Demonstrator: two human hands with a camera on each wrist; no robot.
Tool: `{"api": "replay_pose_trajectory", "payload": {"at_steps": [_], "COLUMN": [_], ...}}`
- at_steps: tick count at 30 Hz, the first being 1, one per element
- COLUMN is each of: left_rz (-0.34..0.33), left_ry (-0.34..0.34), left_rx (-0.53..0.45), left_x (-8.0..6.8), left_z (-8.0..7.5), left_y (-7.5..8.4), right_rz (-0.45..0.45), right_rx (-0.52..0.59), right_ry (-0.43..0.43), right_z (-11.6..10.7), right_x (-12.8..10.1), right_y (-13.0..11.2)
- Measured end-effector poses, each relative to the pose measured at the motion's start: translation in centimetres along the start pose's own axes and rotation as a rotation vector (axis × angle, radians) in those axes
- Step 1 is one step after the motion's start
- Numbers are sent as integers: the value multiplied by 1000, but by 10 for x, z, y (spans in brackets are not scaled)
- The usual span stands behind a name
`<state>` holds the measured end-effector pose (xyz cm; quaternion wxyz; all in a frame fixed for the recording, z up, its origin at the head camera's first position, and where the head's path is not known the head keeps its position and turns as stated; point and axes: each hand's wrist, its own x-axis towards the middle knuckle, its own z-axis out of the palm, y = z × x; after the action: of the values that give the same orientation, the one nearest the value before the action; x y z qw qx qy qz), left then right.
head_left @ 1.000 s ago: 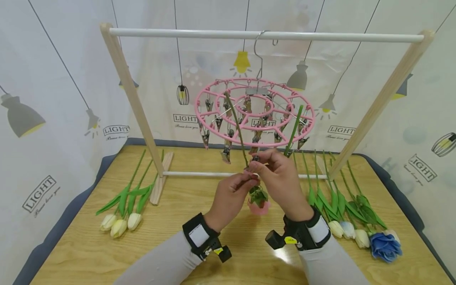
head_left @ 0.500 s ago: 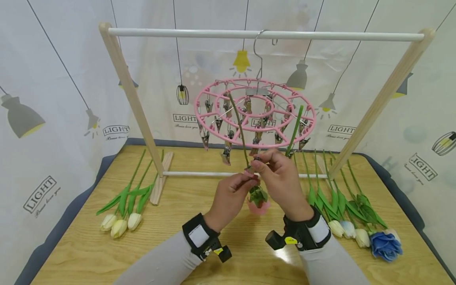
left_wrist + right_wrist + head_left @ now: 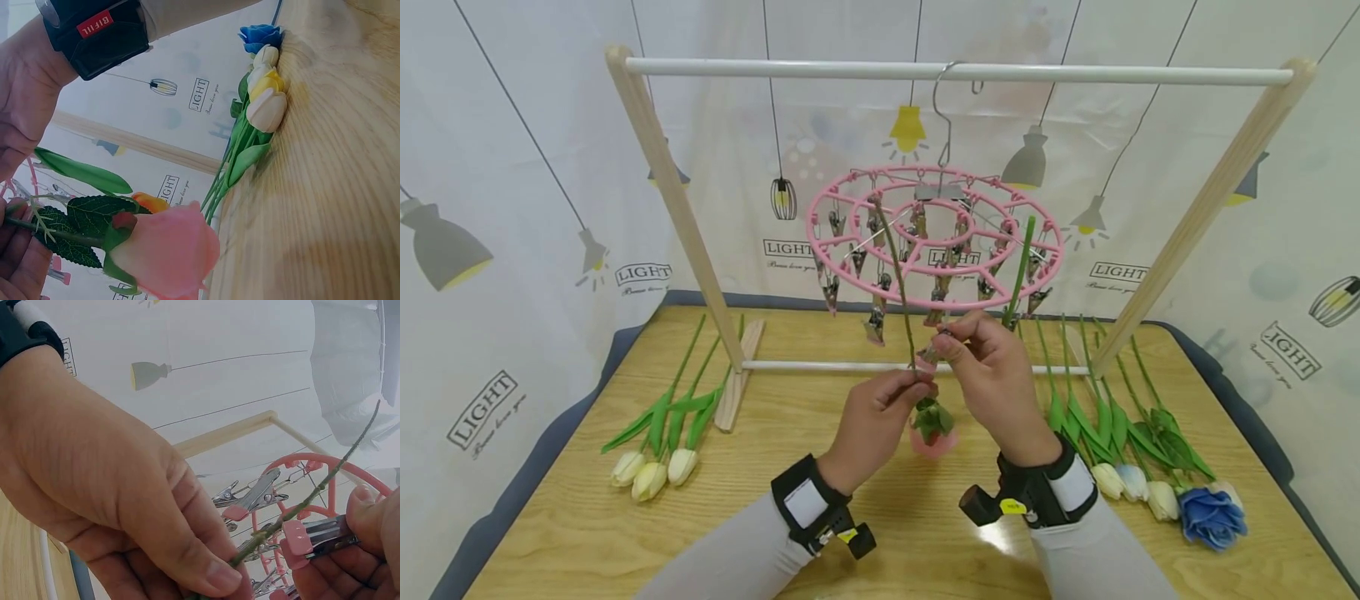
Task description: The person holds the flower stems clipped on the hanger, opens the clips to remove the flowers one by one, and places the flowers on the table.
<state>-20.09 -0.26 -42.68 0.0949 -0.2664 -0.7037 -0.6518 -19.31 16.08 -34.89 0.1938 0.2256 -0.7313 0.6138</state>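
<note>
A pink rose [image 3: 932, 438] hangs head down, its thin stem [image 3: 895, 275] rising in front of the pink round clip hanger [image 3: 820, 217]. My left hand [image 3: 917, 385] pinches the stem just above the leaves; the bloom [image 3: 165, 250] shows large in the left wrist view. My right hand [image 3: 943, 342] pinches a metal clip [image 3: 934, 350] with pink tips [image 3: 315, 536], right beside the stem [image 3: 300, 500]. Whether the clip's jaws hold the stem I cannot tell. A green stem [image 3: 1019, 271] hangs from a clip on the hanger's right side.
The hanger hangs by a hook from the white rail [image 3: 1075, 75] of a wooden frame [image 3: 662, 192]. Three white tulips [image 3: 651, 475] lie on the wooden table [image 3: 587, 533] at left. Several tulips [image 3: 1120, 433] and a blue rose [image 3: 1210, 517] lie at right.
My left hand and the rose have shifted slightly left and the stem leans a little more. My right hand stays on the clip, barely moved.
</note>
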Motion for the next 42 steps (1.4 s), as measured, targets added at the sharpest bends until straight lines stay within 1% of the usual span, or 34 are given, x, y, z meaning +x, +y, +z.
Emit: {"api": "replay_pose_trajectory", "payload": {"at_steps": [2,5,9,11,14,18,23,26,30,33,37,42], "left_rz": [-12,-18,-3,8,24,53,83,94,108,93,35,-14], "left_ry": [-3,-6,4,9,15,15,13,26,55,72,95,144], "left_rx": [5,28,66,75,78,100,124,131,141,147,177,258], "left_x": [-2,-6,-10,-11,-13,-15,-18,-19,-20,-20,-22,-21], "left_z": [-4,-10,-17,-19,-21,-24,-29,-35,-47,-59,-75,-97], "left_y": [-2,-4,-5,-4,-1,3,7,9,11,10,11,9], "right_rz": [3,50,124,127,121,122,124,124,137,141,140,144], "right_rx": [14,42,106,137,119,61,50,48,43,31,13,29], "right_ry": [-9,-16,3,8,-10,-30,-40,-43,-46,-47,-51,-54], "right_z": [-1,-1,-1,-2,-2,-3,-3,-3,-2,-2,-1,-2], "right_x": [0,0,2,3,3,2,1,1,0,0,0,0], "right_y": [0,-2,-4,-4,-2,-1,-1,-1,0,0,0,1]}}
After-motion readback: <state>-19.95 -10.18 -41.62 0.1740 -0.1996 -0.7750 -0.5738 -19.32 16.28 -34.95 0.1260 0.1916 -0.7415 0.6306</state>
